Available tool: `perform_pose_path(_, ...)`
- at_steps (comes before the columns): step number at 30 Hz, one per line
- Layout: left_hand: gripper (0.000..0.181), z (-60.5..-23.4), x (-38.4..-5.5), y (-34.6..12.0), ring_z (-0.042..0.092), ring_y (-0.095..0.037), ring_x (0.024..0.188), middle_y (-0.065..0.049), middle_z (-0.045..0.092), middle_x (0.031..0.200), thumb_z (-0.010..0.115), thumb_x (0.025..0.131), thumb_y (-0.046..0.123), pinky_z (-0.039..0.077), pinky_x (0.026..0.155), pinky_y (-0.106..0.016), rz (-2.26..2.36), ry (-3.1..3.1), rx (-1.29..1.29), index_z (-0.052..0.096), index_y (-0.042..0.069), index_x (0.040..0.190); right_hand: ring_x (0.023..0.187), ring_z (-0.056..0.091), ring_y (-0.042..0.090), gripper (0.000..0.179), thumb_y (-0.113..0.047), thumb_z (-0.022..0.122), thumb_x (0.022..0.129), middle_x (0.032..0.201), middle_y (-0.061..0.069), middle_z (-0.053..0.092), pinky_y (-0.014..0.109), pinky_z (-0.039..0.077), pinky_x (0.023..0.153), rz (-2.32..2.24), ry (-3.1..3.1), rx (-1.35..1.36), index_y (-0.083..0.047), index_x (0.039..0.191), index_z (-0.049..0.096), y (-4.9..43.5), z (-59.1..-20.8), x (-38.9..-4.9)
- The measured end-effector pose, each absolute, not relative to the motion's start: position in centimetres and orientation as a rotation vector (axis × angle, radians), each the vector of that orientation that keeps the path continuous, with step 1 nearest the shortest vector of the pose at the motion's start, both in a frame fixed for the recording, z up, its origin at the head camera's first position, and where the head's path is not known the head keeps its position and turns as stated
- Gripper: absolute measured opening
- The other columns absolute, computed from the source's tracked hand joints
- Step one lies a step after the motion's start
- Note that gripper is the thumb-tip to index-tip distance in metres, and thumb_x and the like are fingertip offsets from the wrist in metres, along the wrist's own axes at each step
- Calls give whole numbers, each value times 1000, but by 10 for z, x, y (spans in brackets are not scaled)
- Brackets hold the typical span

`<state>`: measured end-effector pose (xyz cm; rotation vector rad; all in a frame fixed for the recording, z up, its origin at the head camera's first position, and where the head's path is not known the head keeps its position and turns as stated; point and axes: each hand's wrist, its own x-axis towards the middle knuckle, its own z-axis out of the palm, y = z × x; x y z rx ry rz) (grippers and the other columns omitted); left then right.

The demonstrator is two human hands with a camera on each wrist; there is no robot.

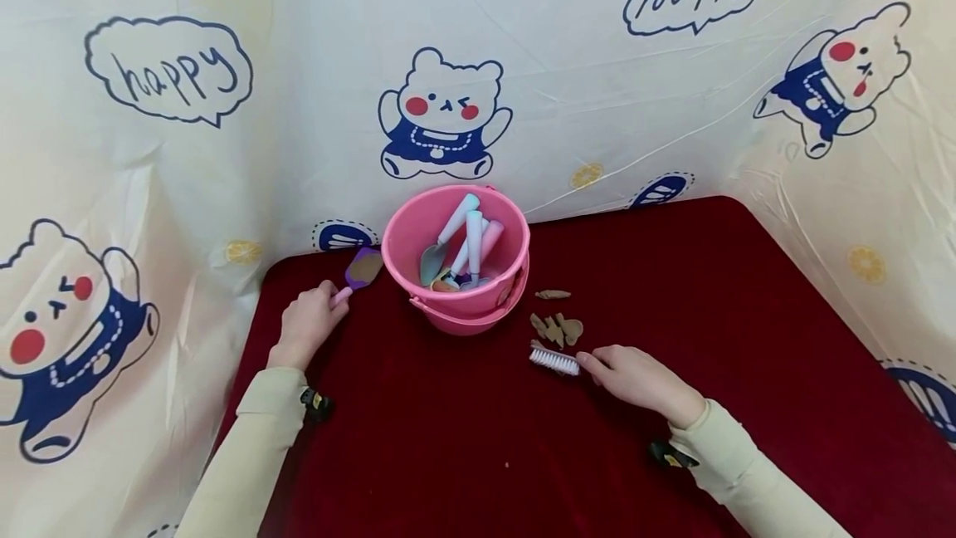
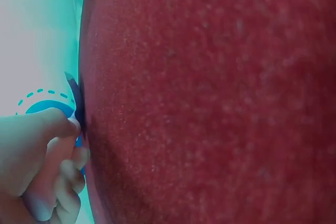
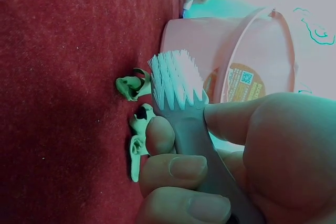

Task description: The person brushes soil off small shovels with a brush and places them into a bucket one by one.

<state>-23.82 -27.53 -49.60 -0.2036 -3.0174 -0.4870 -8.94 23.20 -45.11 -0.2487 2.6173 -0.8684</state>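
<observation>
My left hand (image 1: 308, 324) grips the pink handle of a small purple shovel (image 1: 364, 266) at the table's far left, beside the bucket. Something flat and brown covers the middle of its blade. In the left wrist view the shovel's handle (image 2: 44, 179) lies between thumb and curled fingers. My right hand (image 1: 635, 376) holds a brush (image 3: 193, 137) by its grey handle, white bristles facing out. Brown, curled pieces like dried leaves (image 1: 558, 329) lie just beyond the brush head, with one slimmer piece (image 1: 553, 295) farther back.
A pink bucket (image 1: 448, 299) stands at the table's back, its handle folded down in front. Inside are several pastel-handled tools (image 1: 474, 239). Dark red cloth (image 1: 448, 438) covers the table, and a white curtain (image 1: 314, 148) printed with bears hangs behind and at both sides.
</observation>
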Motion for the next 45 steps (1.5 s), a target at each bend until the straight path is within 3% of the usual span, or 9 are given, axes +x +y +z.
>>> perform_pose_path(8, 28, -485, -222, -281, 60, -35, 72, -22, 70, 92, 66, 97, 22, 53, 73, -58, -547, -3053, -201, 65, -2, 109, 52, 41, 11, 49, -39, 48, 110, 59, -6, 47, 30, 40, 57, -864, 2615, -265, -10, 74, 63, 231, -454, -89)
perform_pose_path(17, 24, -446, -187, -279, 58, -30, 64, -16, 68, 82, 70, 94, 22, 53, 63, -54, -493, -3019, -312, 67, 1, 105, 52, 41, 12, 50, -40, 49, 110, 59, -4, 46, 31, 39, 56, -881, 2621, -286, -8, 74, 63, 230, -451, -91)
perform_pose_path(25, 13, -417, -147, -266, 53, -20, 55, 0, 58, 66, 72, 91, 20, 49, 51, -46, -474, -3001, -412, 68, 7, 93, 52, 40, 12, 49, -39, 49, 110, 59, -5, 47, 31, 39, 56, -875, 2614, -278, -8, 75, 63, 228, -450, -90)
perform_pose_path(34, 8, -396, -127, -261, 44, -14, 55, 6, 46, 60, 73, 90, 20, 40, 54, -34, -561, -3082, -493, 68, 14, 90, 53, 41, 12, 49, -40, 48, 111, 60, -4, 48, 31, 39, 57, -883, 2610, -289, -8, 76, 63, 228, -448, -90)
perform_pose_path(41, 14, -389, -122, -257, 47, -8, 57, 11, 54, 66, 77, 94, 30, 42, 55, -29, -683, -3227, -642, 68, 22, 86, 53, 41, 13, 49, -39, 49, 110, 60, -4, 48, 32, 40, 57, -888, 2610, -293, -8, 76, 63, 228, -448, -90)
perform_pose_path(45, 11, -389, -119, -250, 48, -6, 58, 12, 55, 68, 78, 93, 26, 43, 55, -27, -765, -3242, -759, 70, 22, 88, 53, 41, 12, 49, -40, 49, 110, 60, -4, 48, 31, 40, 57, -882, 2609, -294, -8, 75, 63, 227, -448, -90)
